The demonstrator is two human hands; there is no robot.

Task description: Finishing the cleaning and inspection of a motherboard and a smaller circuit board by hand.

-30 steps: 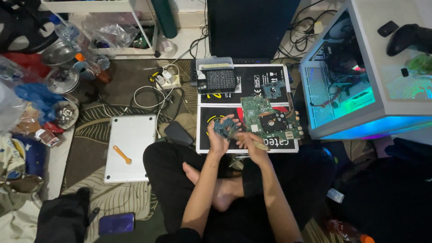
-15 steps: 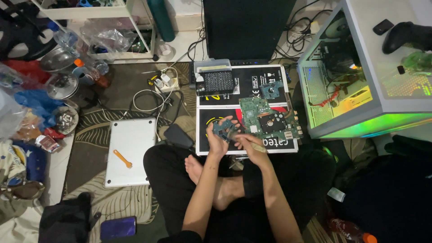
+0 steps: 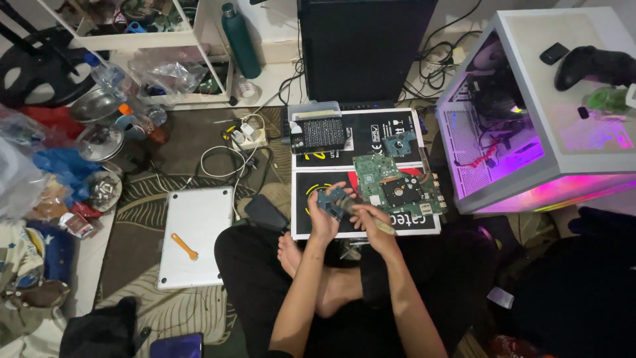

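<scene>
Hands unchanged from half a second ago: left hand (image 3: pixel 322 222) grips small circuit board (image 3: pixel 332 201), right hand (image 3: pixel 368 223) closed on tool (image 3: pixel 381 225). Only the computer case (image 3: pixel 530 113) glow changes, green to pink; work continues.

Matt silver metal laptop lid (image 3: pixel 195 229)

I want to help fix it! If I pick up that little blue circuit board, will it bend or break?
The small blue circuit board looks thin and flat, so probably stiff and light. The left hand holds it by its edge, which suggests it needs gentle handling. Its tiny parts look fragile.
</scene>
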